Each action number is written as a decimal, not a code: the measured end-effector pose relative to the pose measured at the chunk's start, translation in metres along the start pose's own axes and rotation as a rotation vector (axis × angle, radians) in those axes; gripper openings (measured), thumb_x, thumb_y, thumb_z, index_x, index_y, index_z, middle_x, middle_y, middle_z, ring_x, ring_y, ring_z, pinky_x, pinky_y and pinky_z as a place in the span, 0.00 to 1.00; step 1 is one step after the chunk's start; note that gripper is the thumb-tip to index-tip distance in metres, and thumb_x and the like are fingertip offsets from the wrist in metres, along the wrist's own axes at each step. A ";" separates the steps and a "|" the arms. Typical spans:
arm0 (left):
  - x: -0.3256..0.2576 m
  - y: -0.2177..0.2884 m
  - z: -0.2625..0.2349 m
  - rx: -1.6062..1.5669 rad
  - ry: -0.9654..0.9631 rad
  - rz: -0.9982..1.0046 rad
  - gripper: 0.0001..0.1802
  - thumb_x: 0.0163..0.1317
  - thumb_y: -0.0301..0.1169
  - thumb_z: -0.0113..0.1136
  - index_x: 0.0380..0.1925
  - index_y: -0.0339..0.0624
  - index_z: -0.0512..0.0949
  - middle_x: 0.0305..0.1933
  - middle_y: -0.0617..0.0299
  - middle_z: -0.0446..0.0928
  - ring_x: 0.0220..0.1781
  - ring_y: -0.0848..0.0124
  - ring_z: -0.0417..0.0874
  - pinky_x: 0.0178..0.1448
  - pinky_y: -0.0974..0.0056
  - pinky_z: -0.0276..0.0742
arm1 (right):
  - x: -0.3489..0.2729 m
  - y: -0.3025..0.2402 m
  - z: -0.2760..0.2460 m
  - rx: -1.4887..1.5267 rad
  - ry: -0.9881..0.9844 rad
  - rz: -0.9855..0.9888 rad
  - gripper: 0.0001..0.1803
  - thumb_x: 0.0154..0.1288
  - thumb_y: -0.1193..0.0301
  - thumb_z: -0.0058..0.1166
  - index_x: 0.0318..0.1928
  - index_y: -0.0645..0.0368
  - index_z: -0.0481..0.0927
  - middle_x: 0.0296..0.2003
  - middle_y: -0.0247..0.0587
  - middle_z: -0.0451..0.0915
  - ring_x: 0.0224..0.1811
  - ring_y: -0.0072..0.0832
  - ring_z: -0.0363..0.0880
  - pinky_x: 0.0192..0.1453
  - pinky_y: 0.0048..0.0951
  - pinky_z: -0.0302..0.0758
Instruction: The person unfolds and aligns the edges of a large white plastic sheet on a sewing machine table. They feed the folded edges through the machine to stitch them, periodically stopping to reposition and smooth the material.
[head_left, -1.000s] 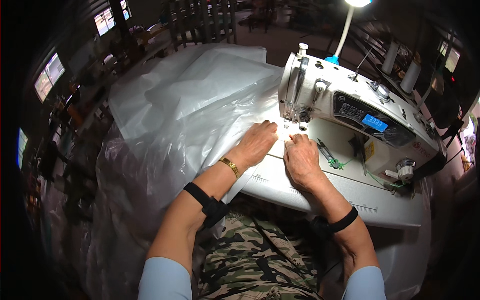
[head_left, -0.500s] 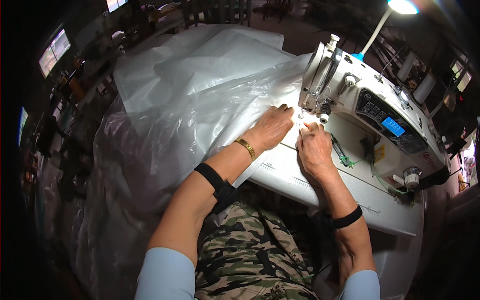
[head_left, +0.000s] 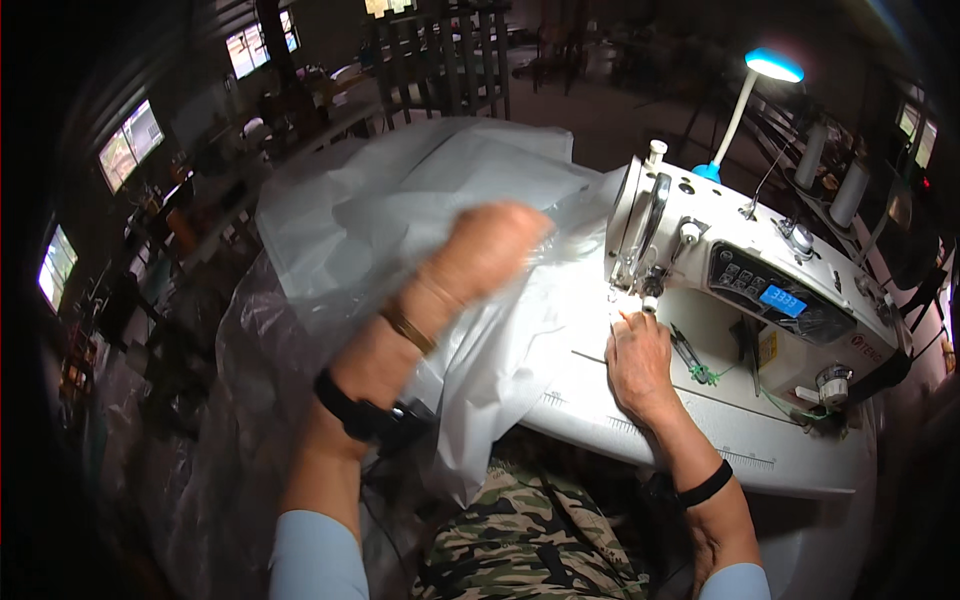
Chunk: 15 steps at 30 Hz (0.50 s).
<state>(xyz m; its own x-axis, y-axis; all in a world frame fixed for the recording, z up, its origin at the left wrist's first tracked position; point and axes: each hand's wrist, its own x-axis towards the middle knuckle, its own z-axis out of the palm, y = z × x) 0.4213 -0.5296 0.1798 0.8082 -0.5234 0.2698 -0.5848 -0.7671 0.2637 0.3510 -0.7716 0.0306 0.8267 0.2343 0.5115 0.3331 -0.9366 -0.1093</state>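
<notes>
My left hand [head_left: 490, 250] is raised above the table, fingers closed on the thin white translucent fabric [head_left: 400, 200], lifting a fold of it. A gold bracelet and a black band sit on that wrist. My right hand [head_left: 638, 362] lies flat on the white sewing table [head_left: 760, 450], fingertips right by the needle area of the white sewing machine [head_left: 740, 270]. It presses the fabric's edge there. Part of the fabric hangs over the table's front toward my camouflage trousers [head_left: 530, 540].
A blue-headed lamp [head_left: 770, 68] stands behind the machine. Thread cones [head_left: 830, 175] rise at the right. Green thread scraps [head_left: 705, 375] lie on the table beside the machine. The fabric spreads over the left, with dark chairs [head_left: 440, 60] and cluttered benches [head_left: 180, 230] beyond.
My left hand has come up off the table, pulling the fabric up and to the left. The right hand stays by the needle. The view has shifted closer.
</notes>
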 end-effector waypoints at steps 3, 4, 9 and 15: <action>0.004 -0.093 -0.031 0.550 0.426 -0.091 0.34 0.62 0.47 0.63 0.63 0.39 0.73 0.67 0.44 0.73 0.68 0.49 0.74 0.72 0.53 0.67 | 0.000 -0.006 -0.008 0.048 -0.023 0.005 0.10 0.64 0.71 0.53 0.39 0.66 0.82 0.44 0.51 0.80 0.53 0.42 0.74 0.60 0.44 0.68; -0.002 -0.126 -0.032 0.743 0.491 -0.178 0.42 0.59 0.51 0.66 0.69 0.40 0.67 0.70 0.44 0.70 0.70 0.49 0.72 0.74 0.54 0.65 | 0.001 -0.008 -0.010 0.048 -0.013 0.009 0.10 0.64 0.71 0.53 0.39 0.66 0.82 0.44 0.51 0.80 0.53 0.42 0.74 0.60 0.44 0.68; -0.060 -0.247 0.015 0.174 0.044 -0.715 0.58 0.52 0.66 0.67 0.74 0.40 0.58 0.76 0.47 0.62 0.78 0.50 0.60 0.78 0.42 0.57 | 0.001 -0.018 -0.006 0.068 -0.026 0.013 0.13 0.66 0.70 0.53 0.45 0.67 0.81 0.47 0.51 0.80 0.54 0.44 0.74 0.63 0.44 0.67; -0.061 -0.209 0.058 0.350 0.197 -0.693 0.37 0.60 0.60 0.64 0.54 0.37 0.77 0.58 0.46 0.79 0.60 0.50 0.80 0.64 0.50 0.74 | -0.002 -0.007 -0.005 0.057 0.013 0.025 0.14 0.66 0.70 0.53 0.47 0.65 0.80 0.50 0.49 0.79 0.55 0.43 0.74 0.63 0.44 0.67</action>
<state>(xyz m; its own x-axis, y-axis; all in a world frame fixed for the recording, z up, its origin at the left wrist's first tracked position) 0.4979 -0.3589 0.0548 0.9336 0.1648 0.3181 0.1280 -0.9827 0.1336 0.3452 -0.7671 0.0350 0.8294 0.2072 0.5188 0.3378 -0.9257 -0.1703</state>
